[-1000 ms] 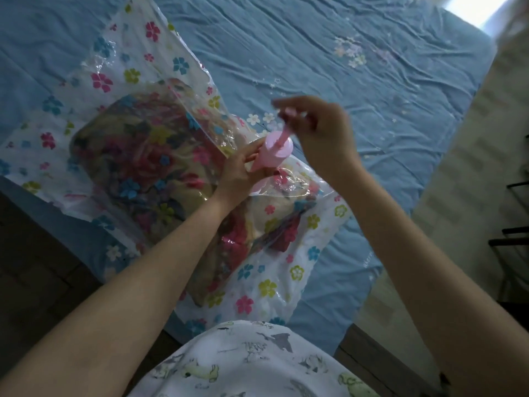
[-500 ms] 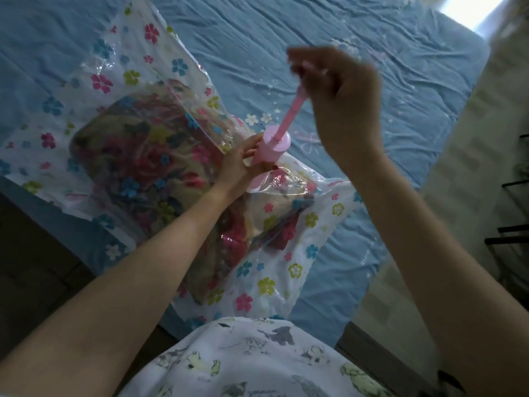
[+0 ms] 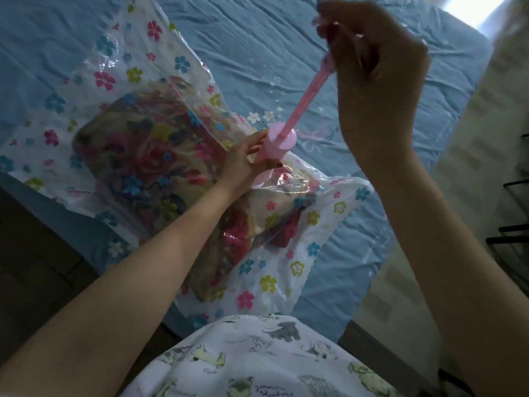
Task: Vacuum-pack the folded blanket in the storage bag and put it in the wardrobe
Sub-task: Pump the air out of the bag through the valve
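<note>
Now the plunger rod [image 3: 307, 94] stands far more exposed than a second ago: then the right hand [image 3: 378, 78] sat low, just above the pump barrel [image 3: 279, 144], and it has since risen up and away, drawing the rod out to what looks like nearly full stroke. Right-hand fingers [image 3: 332, 30] curl tight round the rod's top handle, which is mostly hidden in the grip. Left hand [image 3: 243, 164] has not shifted; its fingers wrap the barrel from the near-left side and hold it down on the pink valve base [image 3: 264, 177], which shows just below the barrel against the bag. Storage bag [image 3: 286, 270] lies flat on the blue bed [image 3: 243, 44], with the folded blanket [image 3: 148, 164] inside it, left of and under the barrel. Plastic around the blanket looks loose and wrinkled, so judging from that, much air remains. An upstroke completed means one more draw of air out; the likely next step is a push back down, then repeats. Wardrobe step is not yet near. Risk: tilted barrel could break the seal at the valve.
</note>
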